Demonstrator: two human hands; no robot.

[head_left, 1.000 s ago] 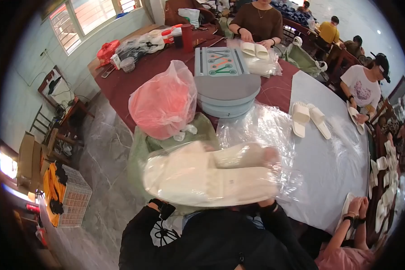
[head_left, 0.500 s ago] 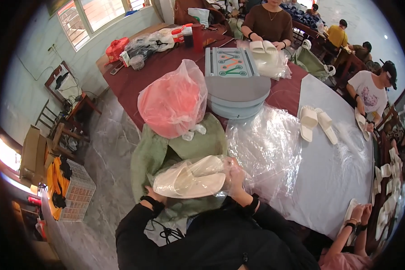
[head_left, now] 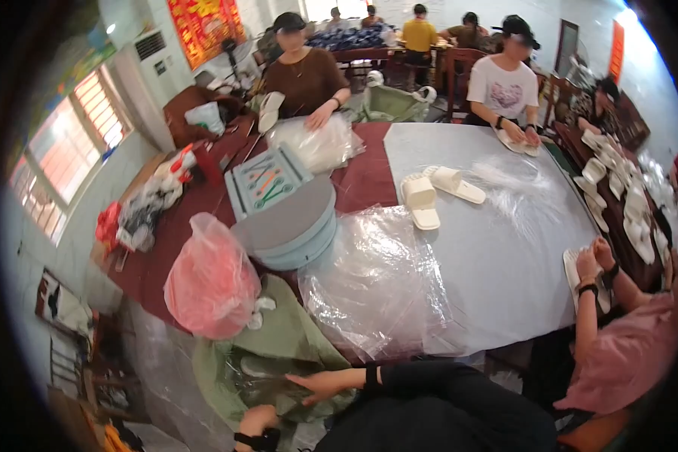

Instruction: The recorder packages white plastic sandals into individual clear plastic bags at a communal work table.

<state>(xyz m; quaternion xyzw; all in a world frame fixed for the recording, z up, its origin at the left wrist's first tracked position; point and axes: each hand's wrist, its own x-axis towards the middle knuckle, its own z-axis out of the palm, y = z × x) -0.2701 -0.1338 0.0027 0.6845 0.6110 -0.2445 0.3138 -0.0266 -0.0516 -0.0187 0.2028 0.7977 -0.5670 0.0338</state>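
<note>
At the lower left, a green cloth sack [head_left: 309,325] gapes open. Inside its mouth lies a pale slipper [head_left: 262,367] in clear plastic, dim and partly hidden. My right hand [head_left: 322,385] reaches over the opening with fingers stretched out, holding nothing I can see. By the sack's near rim, my left hand [head_left: 258,420] is closed, seemingly on the cloth; some of its fingers are hidden. A pink-filled plastic bag [head_left: 211,282] rests against the sack's far side. To the right, clear plastic bags [head_left: 373,279] lie spread on the table.
A grey-blue rounded case [head_left: 290,226] stands on the dark red cover [head_left: 365,181]. Two cream slippers [head_left: 420,202] lie on the grey sheet [head_left: 505,271]. A co-worker in brown [head_left: 305,79] handles clear bags; others in white [head_left: 505,87] and pink [head_left: 625,339] handle slippers.
The bagged slippers have left my hands and gone down into the sack. My right hand has opened. The view has swung to the right.
</note>
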